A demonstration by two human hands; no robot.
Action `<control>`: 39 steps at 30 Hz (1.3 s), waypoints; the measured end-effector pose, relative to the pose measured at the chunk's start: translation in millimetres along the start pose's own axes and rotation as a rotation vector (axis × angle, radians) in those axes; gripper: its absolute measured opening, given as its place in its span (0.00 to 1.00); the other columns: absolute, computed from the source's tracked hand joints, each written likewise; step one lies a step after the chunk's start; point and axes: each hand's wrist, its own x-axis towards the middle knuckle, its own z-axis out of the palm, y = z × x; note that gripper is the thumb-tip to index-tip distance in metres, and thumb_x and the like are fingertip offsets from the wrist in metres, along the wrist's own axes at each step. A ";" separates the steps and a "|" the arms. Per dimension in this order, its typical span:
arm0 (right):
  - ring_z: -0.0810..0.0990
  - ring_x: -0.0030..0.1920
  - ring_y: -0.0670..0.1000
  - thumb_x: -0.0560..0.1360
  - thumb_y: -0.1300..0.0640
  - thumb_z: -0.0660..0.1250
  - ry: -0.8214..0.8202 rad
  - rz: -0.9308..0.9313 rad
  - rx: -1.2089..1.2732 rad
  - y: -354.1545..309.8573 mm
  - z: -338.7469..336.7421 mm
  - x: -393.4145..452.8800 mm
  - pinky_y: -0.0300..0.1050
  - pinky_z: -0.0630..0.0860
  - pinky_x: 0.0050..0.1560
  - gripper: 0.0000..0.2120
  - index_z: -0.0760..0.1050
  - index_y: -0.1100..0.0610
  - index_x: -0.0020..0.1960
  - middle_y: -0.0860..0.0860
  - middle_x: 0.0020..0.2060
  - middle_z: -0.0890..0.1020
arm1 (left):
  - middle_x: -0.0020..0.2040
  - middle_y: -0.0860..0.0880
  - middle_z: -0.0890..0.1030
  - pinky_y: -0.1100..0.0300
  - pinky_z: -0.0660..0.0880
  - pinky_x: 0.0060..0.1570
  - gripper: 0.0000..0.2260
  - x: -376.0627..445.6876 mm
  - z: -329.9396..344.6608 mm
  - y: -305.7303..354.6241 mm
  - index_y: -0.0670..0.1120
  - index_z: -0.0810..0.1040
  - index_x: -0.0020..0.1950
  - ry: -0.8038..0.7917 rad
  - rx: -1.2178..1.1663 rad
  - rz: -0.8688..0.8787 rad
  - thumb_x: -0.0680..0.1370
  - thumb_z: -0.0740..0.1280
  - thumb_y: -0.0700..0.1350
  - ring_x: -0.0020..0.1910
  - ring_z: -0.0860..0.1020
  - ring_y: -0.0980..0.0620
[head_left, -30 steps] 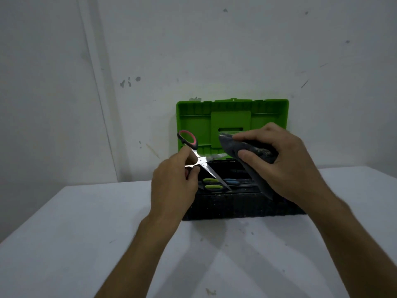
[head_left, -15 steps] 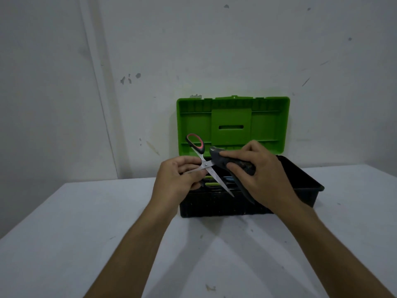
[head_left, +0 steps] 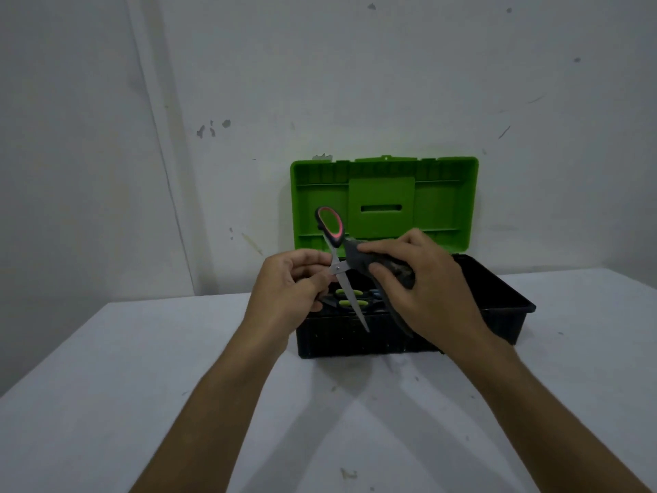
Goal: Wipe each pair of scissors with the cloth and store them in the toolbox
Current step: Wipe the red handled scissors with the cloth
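My left hand [head_left: 289, 282] pinches a pair of scissors [head_left: 339, 268] near the pivot. Its black and red handle points up and its blade tip points down over the toolbox. My right hand [head_left: 426, 282] grips a dark cloth [head_left: 377, 265] and presses it against the scissors just right of the pivot. Behind both hands stands the toolbox [head_left: 497, 304], a black tub with its green lid [head_left: 444, 201] raised against the wall. Inside the tub lie scissors with green handles [head_left: 350, 298], partly hidden by my hands.
The toolbox stands at the back of a white table [head_left: 142, 386], close to a marked white wall [head_left: 355, 83]. A wall corner runs down at the left.
The scissors have turned more upright, handle higher and tip lower. My right hand with the cloth has dropped and closed in against the scissors by the pivot.
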 end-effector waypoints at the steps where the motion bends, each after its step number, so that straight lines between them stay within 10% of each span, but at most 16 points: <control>1: 0.73 0.41 0.44 0.77 0.50 0.67 0.026 0.020 -0.025 4.1 -2.4 0.9 0.36 0.73 0.38 0.14 0.79 0.43 0.62 0.47 0.43 0.72 | 0.31 0.56 0.81 0.68 0.75 0.28 0.09 0.5 -3.0 0.9 0.50 0.80 0.45 0.002 0.006 0.005 0.77 0.68 0.35 0.29 0.78 0.63; 20: 0.73 0.44 0.44 0.78 0.56 0.68 0.149 -0.006 0.047 13.2 -29.4 4.6 0.27 0.68 0.45 0.15 0.78 0.50 0.64 0.50 0.46 0.75 | 0.35 0.53 0.82 0.68 0.75 0.28 0.10 1.4 -15.4 12.7 0.47 0.81 0.49 -0.046 0.021 0.026 0.78 0.65 0.33 0.31 0.78 0.60; 31: 0.74 0.44 0.45 0.79 0.49 0.65 -0.578 -0.190 0.008 -0.5 -6.8 -6.3 0.54 0.75 0.43 0.13 0.79 0.38 0.62 0.40 0.45 0.69 | 0.42 0.50 0.82 0.70 0.75 0.29 0.11 6.8 -23.4 6.1 0.45 0.82 0.53 -0.021 0.125 0.015 0.79 0.63 0.33 0.39 0.78 0.58; 39: 0.74 0.39 0.49 0.79 0.49 0.62 -0.339 -0.152 -0.041 -10.5 -10.7 -4.1 0.53 0.75 0.37 0.16 0.76 0.40 0.66 0.44 0.46 0.69 | 0.35 0.51 0.80 0.73 0.67 0.25 0.10 9.1 -16.7 -2.0 0.44 0.83 0.49 -0.053 0.198 0.039 0.78 0.64 0.33 0.24 0.74 0.65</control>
